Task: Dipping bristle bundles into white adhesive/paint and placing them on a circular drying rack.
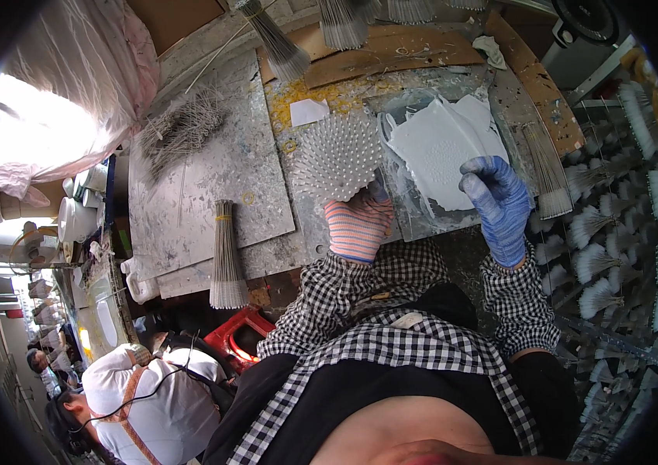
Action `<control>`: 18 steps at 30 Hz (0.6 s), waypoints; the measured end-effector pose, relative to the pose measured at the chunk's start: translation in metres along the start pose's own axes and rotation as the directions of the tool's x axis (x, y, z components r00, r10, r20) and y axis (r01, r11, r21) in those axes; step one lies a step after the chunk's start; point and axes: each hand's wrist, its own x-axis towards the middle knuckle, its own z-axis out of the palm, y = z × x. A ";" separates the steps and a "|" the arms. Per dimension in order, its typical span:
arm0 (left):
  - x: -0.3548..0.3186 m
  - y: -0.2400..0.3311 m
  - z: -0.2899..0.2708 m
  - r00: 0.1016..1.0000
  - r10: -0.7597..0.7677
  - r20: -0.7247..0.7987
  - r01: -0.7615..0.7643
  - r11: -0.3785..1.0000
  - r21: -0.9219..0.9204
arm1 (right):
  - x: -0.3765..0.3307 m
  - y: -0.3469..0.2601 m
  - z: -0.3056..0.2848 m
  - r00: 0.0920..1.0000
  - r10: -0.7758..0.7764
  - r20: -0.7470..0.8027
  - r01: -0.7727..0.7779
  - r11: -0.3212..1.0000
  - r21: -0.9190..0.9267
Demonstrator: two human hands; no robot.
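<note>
Gripping a fanned bundle of white-tipped thin sticks (337,157), the striped-gloved left hand (358,225) keeps its fingers closed round the stems, tips splayed apart. Blue-gloved right hand (499,205) hovers near the white paste tray (441,155) on the counter (213,186); fingers curled, empty.

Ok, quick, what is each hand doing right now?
Left hand: closed, holding a fanned bundle of white-tipped sticks.
Right hand: fingers curled over the white paste tray; grip cannot be told.

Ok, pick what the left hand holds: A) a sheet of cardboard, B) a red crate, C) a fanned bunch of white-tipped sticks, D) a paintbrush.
C: the left hand, in a striped glove, grips a fanned bunch of white-tipped sticks over the tray of white paste.
</note>
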 end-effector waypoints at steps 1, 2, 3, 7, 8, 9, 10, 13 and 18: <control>0.002 0.003 -0.003 1.000 0.001 0.002 -0.001 1.000 -0.001 | 0.000 0.001 0.002 1.000 -0.002 0.002 0.002 1.000 0.000; 0.003 0.007 -0.006 1.000 -0.005 0.003 0.005 1.000 0.002 | 0.001 0.002 0.004 1.000 0.008 0.022 -0.008 1.000 -0.010; 0.005 0.009 -0.009 1.000 -0.011 0.003 0.011 1.000 0.004 | 0.001 0.002 0.005 0.999 0.019 0.041 -0.018 1.000 -0.019; 0.006 0.008 -0.013 0.997 0.072 0.010 -0.072 0.996 0.059 | 0.000 -0.001 0.009 0.999 0.036 0.035 -0.036 0.999 -0.016; 0.007 0.010 -0.014 0.997 0.077 -0.010 -0.077 0.996 0.055 | 0.001 -0.002 0.009 0.997 0.057 0.045 -0.055 0.998 -0.041; 0.007 0.012 -0.016 0.996 0.083 -0.029 -0.082 0.995 0.052 | 0.001 -0.002 0.010 0.995 0.078 0.055 -0.074 0.995 -0.066; 0.007 0.010 -0.014 0.996 0.083 -0.027 -0.082 0.995 0.050 | 0.001 -0.002 0.010 0.995 0.077 0.057 -0.073 0.995 -0.068; 0.006 0.006 -0.011 0.995 0.079 -0.064 -0.075 0.995 0.058 | -0.001 0.000 0.009 0.998 0.042 0.045 -0.041 0.999 -0.017; 0.011 0.013 -0.025 0.986 0.157 0.062 -0.165 0.973 0.158 | -0.001 -0.001 0.008 0.998 0.047 0.044 -0.046 0.999 -0.030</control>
